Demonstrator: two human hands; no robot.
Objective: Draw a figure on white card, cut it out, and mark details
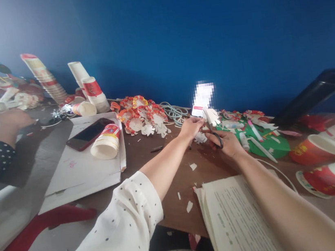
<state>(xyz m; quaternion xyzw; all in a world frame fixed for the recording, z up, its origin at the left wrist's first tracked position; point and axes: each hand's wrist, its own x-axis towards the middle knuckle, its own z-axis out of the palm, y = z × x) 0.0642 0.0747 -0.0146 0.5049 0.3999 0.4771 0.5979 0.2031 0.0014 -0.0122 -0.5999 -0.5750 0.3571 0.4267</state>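
- Over the brown desk (159,159), the right hand (227,144) grips black-handled scissors (217,137), fingers through the loops.
- The left hand (190,127) pinches a white paper piece (211,115) at the blades.
- Paper scraps (193,166) lie just below; an open book (235,219) sits under the right forearm.

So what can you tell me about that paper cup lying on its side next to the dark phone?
The red-and-white paper cup lies tipped on its side on a large sheet of white card, its open white rim facing the camera and its red-printed base pointing toward the blue wall. It looks empty and uncrushed. The dark phone lies just beside it, seemingly touching. Neither hand is near it.
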